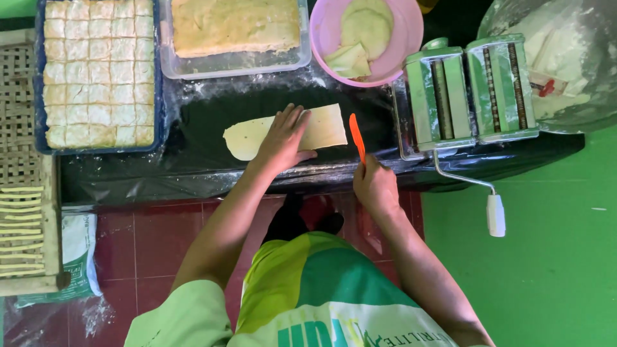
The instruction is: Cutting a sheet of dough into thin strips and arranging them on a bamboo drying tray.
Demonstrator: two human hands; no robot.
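Two hands work over a black, floury table (193, 167). The left hand (283, 138) lies flat and open on a thin sheet of dough (247, 138), fingers spread, pressing it down near its middle without grasping it. The dough lies lengthwise across the black sheet, one end rounded toward the left, the other cut square toward the right. The right hand (375, 186) is closed around the lower end of an orange knife (357, 136), which points away from the person and stands just beside the square end of the dough, close to it; I cannot tell whether the blade touches it.

Right of the knife stands a green pasta roller (469, 90) with its crank (491, 209) hanging over the table edge. Behind the dough sits a pink bowl (405, 38) holding pale dough pieces, and next to it a clear tub (231, 63) with a slab of dough. Further left, a blue tray (160, 115) is packed with rows of square pieces. At the far left edge lies a board (26, 212) with woven lattice strips and loose cut strips. The person wears a green and yellow shirt (321, 289) and sits above a red tiled floor (148, 244).
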